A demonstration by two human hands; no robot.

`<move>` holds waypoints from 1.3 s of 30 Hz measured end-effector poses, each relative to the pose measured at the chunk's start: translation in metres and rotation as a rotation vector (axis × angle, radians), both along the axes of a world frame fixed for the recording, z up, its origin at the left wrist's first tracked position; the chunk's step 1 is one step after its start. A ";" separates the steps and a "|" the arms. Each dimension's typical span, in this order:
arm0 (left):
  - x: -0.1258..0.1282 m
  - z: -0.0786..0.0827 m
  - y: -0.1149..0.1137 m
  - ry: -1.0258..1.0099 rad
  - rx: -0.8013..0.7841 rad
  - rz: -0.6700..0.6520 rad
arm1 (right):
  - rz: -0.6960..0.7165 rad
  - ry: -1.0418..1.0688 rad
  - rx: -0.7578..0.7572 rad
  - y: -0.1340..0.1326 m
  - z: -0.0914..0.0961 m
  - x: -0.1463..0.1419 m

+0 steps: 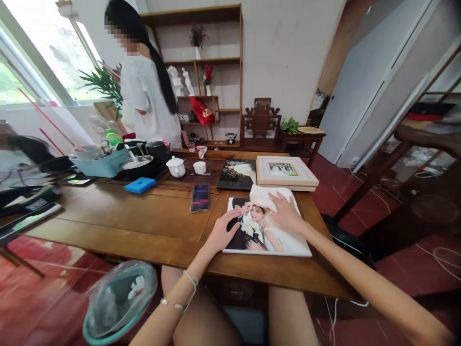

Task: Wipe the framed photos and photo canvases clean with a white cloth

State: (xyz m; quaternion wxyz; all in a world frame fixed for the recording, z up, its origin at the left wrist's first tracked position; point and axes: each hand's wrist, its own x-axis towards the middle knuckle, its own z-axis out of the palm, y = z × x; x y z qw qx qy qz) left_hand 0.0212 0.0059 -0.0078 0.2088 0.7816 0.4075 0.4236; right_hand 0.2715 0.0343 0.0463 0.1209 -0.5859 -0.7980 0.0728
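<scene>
A large wedding photo print (268, 240) lies flat on the wooden table (144, 216) in front of me. My left hand (223, 233) rests on its left edge with fingers spread, holding it down. My right hand (286, 211) presses a white cloth (264, 196) against the top of the print, fingers flat over the cloth.
A phone (200, 196) lies left of the print. Behind it are a dark photo print (237, 174) and a framed picture (286, 170). Cups (176, 166), a black pan (139, 166), a blue box (139, 185) and a tray stand further back. A person in white (149, 96) stands beyond the table. A lined bin (118, 300) sits by my left knee.
</scene>
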 end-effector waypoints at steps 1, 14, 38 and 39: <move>0.000 0.000 0.000 -0.004 -0.003 -0.002 | 0.025 -0.009 -0.001 -0.014 -0.002 -0.004; -0.001 0.001 0.000 -0.014 -0.031 -0.020 | 0.218 -0.039 -0.022 -0.053 -0.005 -0.010; 0.000 0.000 0.000 -0.020 -0.021 -0.008 | 0.240 -0.009 0.030 -0.016 -0.008 -0.012; 0.000 0.000 -0.001 -0.017 -0.022 -0.010 | 0.200 -0.009 0.039 -0.003 -0.007 -0.013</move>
